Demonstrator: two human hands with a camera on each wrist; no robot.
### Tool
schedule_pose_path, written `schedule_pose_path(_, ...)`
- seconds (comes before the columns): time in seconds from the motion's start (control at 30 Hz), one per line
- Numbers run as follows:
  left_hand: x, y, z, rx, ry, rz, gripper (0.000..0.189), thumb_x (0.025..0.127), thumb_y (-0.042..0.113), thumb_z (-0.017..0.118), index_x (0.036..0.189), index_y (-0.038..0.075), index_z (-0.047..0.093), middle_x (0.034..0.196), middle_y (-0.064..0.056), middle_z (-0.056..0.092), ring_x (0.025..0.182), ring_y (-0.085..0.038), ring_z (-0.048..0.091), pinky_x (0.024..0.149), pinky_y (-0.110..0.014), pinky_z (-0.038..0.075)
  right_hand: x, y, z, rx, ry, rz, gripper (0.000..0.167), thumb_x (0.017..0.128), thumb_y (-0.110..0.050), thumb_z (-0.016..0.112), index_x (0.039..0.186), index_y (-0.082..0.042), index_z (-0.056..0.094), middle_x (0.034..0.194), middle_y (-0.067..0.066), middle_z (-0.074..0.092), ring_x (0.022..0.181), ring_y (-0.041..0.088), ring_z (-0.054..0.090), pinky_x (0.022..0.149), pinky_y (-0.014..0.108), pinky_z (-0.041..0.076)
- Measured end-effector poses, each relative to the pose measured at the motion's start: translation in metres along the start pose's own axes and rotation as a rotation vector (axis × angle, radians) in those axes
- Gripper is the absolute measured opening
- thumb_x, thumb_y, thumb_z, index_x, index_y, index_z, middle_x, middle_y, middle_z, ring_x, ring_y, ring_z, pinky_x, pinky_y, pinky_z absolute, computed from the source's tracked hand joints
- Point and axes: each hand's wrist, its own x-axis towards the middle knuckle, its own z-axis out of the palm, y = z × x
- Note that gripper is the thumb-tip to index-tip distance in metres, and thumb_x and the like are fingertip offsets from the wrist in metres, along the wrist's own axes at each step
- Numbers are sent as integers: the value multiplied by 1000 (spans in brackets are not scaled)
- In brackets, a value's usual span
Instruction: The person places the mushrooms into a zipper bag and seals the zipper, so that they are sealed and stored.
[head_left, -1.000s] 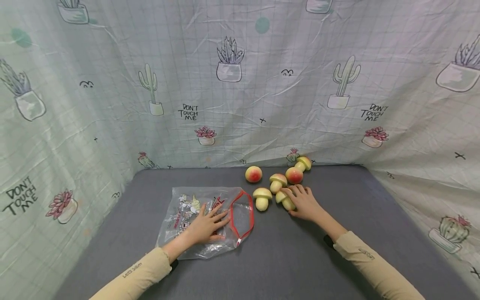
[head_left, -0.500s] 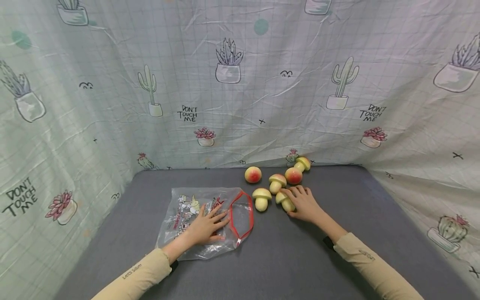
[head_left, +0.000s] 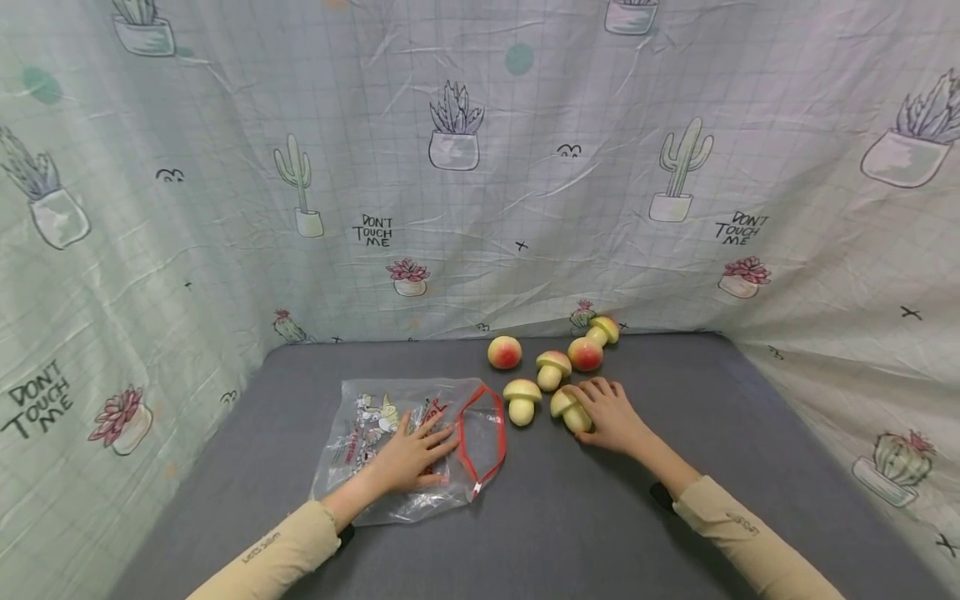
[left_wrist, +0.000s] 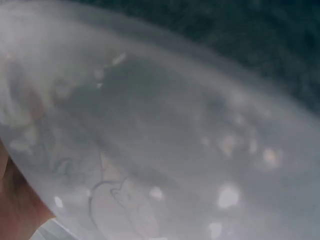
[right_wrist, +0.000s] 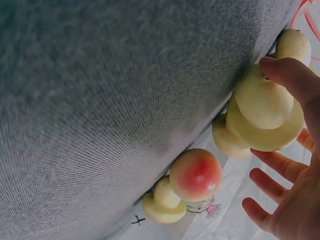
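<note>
A: Left hand (head_left: 411,458)?
B: Lower centre of head view, fingers spread flat on the clear zip bag (head_left: 375,429), grip loose. Bag's red-edged mouth faces right.
A: Right hand (head_left: 611,417)?
B: Right of centre, grasping a yellow toy mushroom (head_left: 573,411) between thumb and fingers. Right wrist view: thumb's on the stem.
A: Others?
B: Five more mushrooms (head_left: 522,402), above and left of it, on the grey tabletop (head_left: 525,533).

a pale, grid-lined curtain (head_left: 495,204) (printed with potted cacti (head_left: 681,165)) hangs behind and beside the gray table (head_left: 540,521).
</note>
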Motion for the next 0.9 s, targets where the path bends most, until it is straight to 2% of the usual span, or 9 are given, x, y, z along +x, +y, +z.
schedule_pose_path(0.2,-1,1,-1,-61,24,20,58,82,54,46,134,29,40,138,-7,42,133,-33,28,96,-66,23,-3,-2,-2,3,-6,-1,73,64,-38,75,126,-17,44,113,6,51,106,28,42,82,49,36)
schedule_pose_path(0.5,0,2,-1,-69,39,49,55,83,52,47,133,30,41,139,-9,40,131,-36,29,95,-66,25,-7,-10,-8,52,60,-60,74,61,-36,78,124,-16,47,113,6,51,102,26,43,78,47,36)
schedule_pose_path(0.67,1,2,1,-53,56,67,55,82,53,47,132,29,42,138,-9,41,130,-37,30,94,-65,27,-8,-14,-8,68,71,-74,75,60,-37,78,124,-16,47,113,6,50,102,26,43,78,47,36)
schedule_pose_path(0.9,1,2,-1,-47,47,70,55,83,52,46,133,29,41,138,-9,42,131,-35,30,95,-64,27,-7,-20,-9,100,66,-86,74,62,-35,78,126,-18,45,115,6,50,102,25,43,79,47,35)
